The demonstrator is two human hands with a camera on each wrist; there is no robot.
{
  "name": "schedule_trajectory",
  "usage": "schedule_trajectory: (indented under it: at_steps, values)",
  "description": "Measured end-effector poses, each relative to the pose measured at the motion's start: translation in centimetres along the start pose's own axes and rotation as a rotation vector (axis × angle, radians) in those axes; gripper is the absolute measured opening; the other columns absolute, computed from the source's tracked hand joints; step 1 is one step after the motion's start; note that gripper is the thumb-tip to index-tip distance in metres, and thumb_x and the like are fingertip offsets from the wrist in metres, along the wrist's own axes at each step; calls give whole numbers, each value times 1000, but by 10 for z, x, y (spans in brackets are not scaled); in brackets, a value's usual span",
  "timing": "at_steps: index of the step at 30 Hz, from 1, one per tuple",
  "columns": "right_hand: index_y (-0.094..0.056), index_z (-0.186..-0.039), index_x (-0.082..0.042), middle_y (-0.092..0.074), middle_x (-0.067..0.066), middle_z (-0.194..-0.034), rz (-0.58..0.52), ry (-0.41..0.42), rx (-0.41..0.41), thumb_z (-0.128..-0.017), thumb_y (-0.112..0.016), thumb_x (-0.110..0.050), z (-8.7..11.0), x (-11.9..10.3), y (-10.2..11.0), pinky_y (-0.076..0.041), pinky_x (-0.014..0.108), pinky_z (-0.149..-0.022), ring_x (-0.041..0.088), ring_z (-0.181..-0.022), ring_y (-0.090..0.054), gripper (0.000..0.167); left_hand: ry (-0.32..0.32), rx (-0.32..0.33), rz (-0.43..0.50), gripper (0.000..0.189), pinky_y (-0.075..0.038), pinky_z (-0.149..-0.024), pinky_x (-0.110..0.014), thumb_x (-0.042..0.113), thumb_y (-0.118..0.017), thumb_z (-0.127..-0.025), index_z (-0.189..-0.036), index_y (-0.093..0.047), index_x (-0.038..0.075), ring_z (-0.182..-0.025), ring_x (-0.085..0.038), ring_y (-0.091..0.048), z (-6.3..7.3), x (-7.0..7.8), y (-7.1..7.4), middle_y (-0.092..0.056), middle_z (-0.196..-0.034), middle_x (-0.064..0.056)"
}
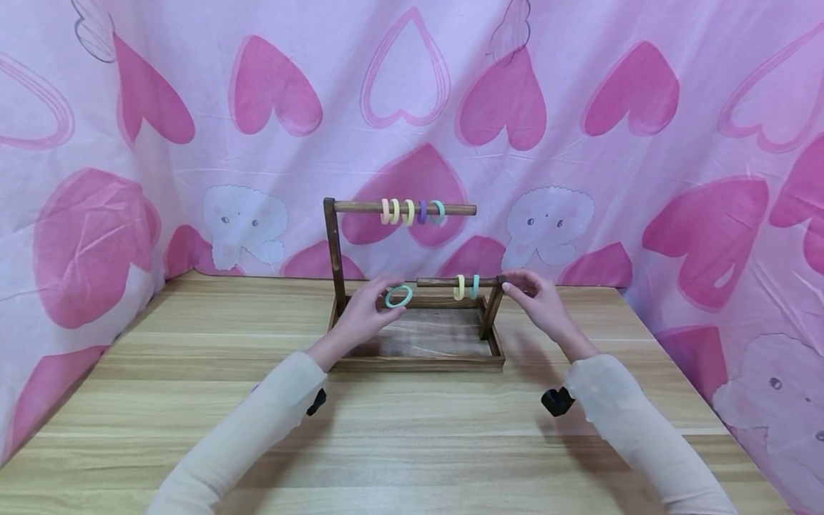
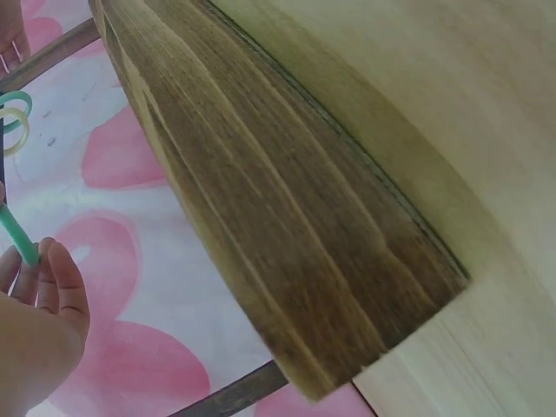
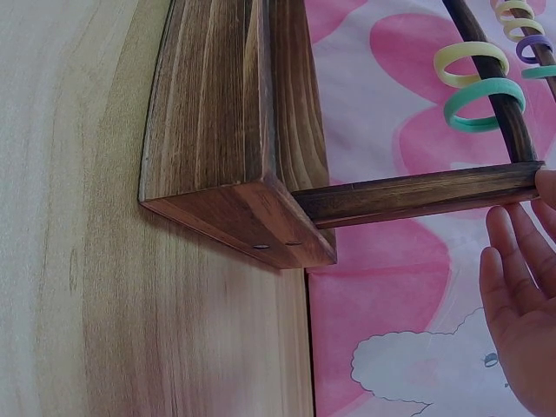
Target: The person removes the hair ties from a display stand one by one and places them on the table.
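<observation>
My left hand [image 1: 365,309] pinches a mint-green ring [image 1: 410,295] between thumb and fingers, just left of the free end of the lower rod [image 1: 434,282]. The same green ring [image 2: 19,236] shows at the edge of the left wrist view. On the lower rod hang a yellow ring [image 1: 459,287] and a green ring [image 1: 475,286]. With thumb and fingertips, my right hand [image 1: 543,307] holds the top of the wooden rack's short post [image 1: 492,311]. Several rings, pale yellow, purple [image 1: 423,212] and green, hang along the upper rod [image 1: 360,206].
The rack's shallow wooden tray base [image 1: 418,365] stands on a wood-grain table [image 1: 412,443]. A tall post [image 1: 335,250] carries the upper rod on the left. Pink heart-patterned cloth [image 1: 412,164] hangs behind and at both sides. A purple edge [image 1: 256,387] peeks out beside the left sleeve.
</observation>
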State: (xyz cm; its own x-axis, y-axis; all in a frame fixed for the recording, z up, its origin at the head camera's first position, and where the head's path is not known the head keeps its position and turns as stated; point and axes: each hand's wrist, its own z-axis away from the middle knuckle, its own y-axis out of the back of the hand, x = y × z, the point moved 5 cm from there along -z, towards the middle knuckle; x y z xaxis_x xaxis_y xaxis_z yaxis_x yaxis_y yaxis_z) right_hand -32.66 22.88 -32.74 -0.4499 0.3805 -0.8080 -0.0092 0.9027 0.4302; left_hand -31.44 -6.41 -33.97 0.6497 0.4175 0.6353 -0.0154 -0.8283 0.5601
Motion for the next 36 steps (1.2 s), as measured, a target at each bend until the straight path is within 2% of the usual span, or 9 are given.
schedule_trajectory:
  at_steps: [5, 8, 12, 17, 23, 30, 36]
  values:
    - [-52, -114, 8, -57, 19, -104, -16, 5, -4, -88, -54, -10, 3, -14, -1, -43, 18, -74, 8, -88, -54, 32, -3, 2, -49, 39, -46, -69, -37, 12, -68, -77, -114, -56, 7, -82, -18, -50, 4, -1, 2, -55, -99, -3]
    - [-52, -113, 9, -56, 22, -104, -19, 11, -4, -88, -54, -7, 4, -20, -2, -42, 18, -73, 9, -88, -54, 30, 3, -7, -49, 38, -46, -66, -34, 12, -67, -78, -114, -56, 7, -81, -19, -51, 6, -1, 3, -56, -98, -4]
    - [-53, -114, 5, -57, 17, -105, -6, 1, -8, -88, -54, -11, 2, -11, -1, -43, 19, -75, 9, -89, -54, 30, -6, -15, -27, 37, -47, -64, -31, 9, -68, -77, -112, -57, 6, -82, -19, -52, 10, 1, 5, -57, -100, -5]
    - [-54, -115, 2, -57, 14, -106, 4, 0, -5, -88, -55, -19, 0, 0, 0, -43, 20, -77, 10, -91, -55, 34, -30, -22, -31, 37, -47, -64, -31, 7, -69, -75, -110, -58, 6, -82, -13, -50, 13, 1, 6, -58, -101, -7]
    - [-54, -114, 1, -58, 14, -106, -3, 8, -2, -88, -55, -20, 0, 0, 0, -43, 21, -77, 11, -92, -55, 33, -44, -27, -42, 39, -46, -62, -27, 9, -70, -75, -112, -58, 4, -82, -19, -53, 18, 3, 10, -58, -104, -8]
    - [-54, -115, 2, -57, 16, -108, -19, 3, -4, -88, -54, -14, 0, -2, 0, -43, 19, -76, 9, -92, -54, 31, -83, -52, -69, 41, -46, -61, -33, 10, -70, -75, -113, -57, 7, -84, -18, -51, 25, 8, 13, -57, -105, -5]
    - [-54, -114, 3, -58, 15, -106, -7, 1, 1, -88, -55, -14, -1, 2, 0, -43, 19, -75, 9, -90, -55, 31, -58, -96, -98, 42, -46, -66, -40, 12, -70, -75, -115, -57, 8, -90, -20, -50, 35, 9, 13, -57, -106, -7]
